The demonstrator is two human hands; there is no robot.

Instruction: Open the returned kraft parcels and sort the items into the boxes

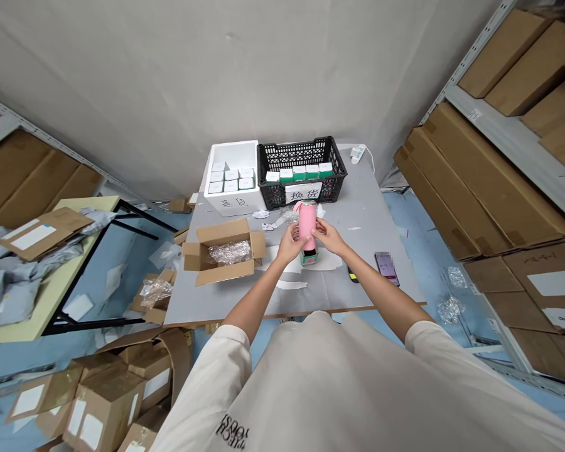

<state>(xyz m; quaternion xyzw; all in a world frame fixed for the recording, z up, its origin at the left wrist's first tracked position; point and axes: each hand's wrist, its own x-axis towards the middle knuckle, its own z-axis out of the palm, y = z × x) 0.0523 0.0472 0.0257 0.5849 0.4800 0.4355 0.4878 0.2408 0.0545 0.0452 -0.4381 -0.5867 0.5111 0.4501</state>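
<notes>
Upright in front of me is a pink tumbler [307, 221] with a strap at its top. My left hand [290, 243] grips it from the left and my right hand [328, 236] from the right, both with fingers closed on its sides. Directly beneath the tumbler stands a small green box [309, 258] with its top open; the tumbler's base is at that opening, and I cannot tell how far inside it is. To the left of my hands lies an open cardboard box [226, 276] with bubble wrap [230, 252] inside.
A white foam box [238, 204] and a black crate [339, 182] hold several white-topped boxes at the table's back. A phone [387, 269] and a yellow-black object [353, 275] lie right of my hands. Shelves with cartons [480, 182] flank the table [358, 220].
</notes>
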